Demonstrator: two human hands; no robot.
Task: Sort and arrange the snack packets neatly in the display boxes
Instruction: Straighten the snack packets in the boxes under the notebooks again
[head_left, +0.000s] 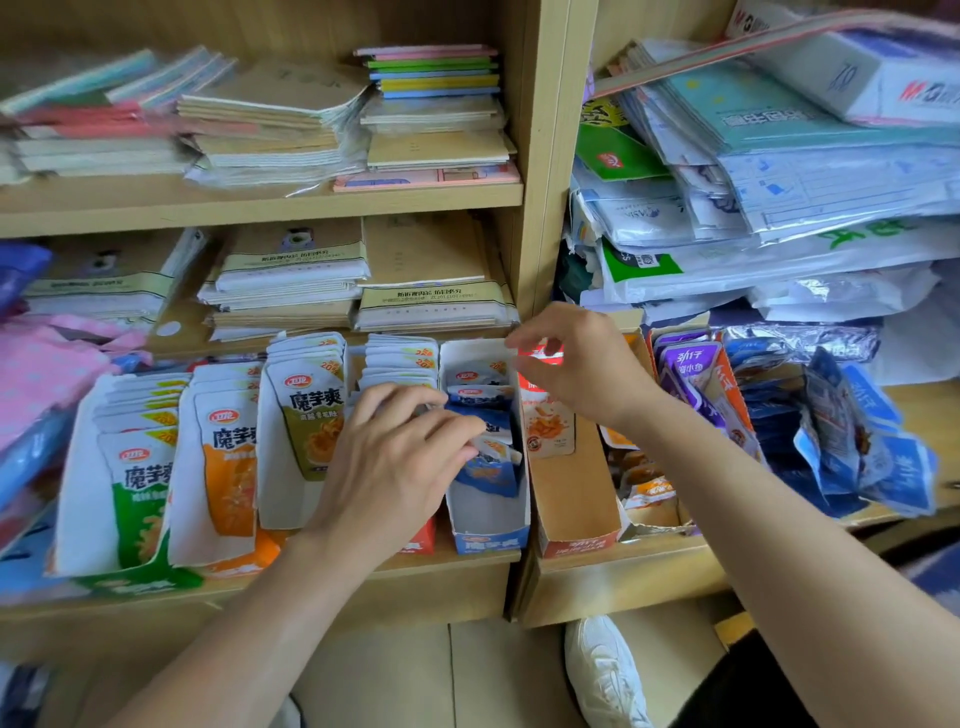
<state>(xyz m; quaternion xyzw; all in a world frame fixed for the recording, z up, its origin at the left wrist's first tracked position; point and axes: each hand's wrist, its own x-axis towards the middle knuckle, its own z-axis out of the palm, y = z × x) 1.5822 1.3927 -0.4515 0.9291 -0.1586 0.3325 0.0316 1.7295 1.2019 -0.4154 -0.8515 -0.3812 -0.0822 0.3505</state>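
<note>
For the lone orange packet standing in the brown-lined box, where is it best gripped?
Probably pinch the orange packet by its top edge, coming from above: it stands upright against the left wall of its display box, whose walls block the sides. The right hand is at that edge.

"魔芋爽" on olive packet (and blue box); "劲仔" on purple packets, "7.9" on white carton

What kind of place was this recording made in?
Probably a small stationery-and-snack shop: wooden shelves stacked with notebooks, and below them cardboard display boxes filled with rows of snack packets.
</note>
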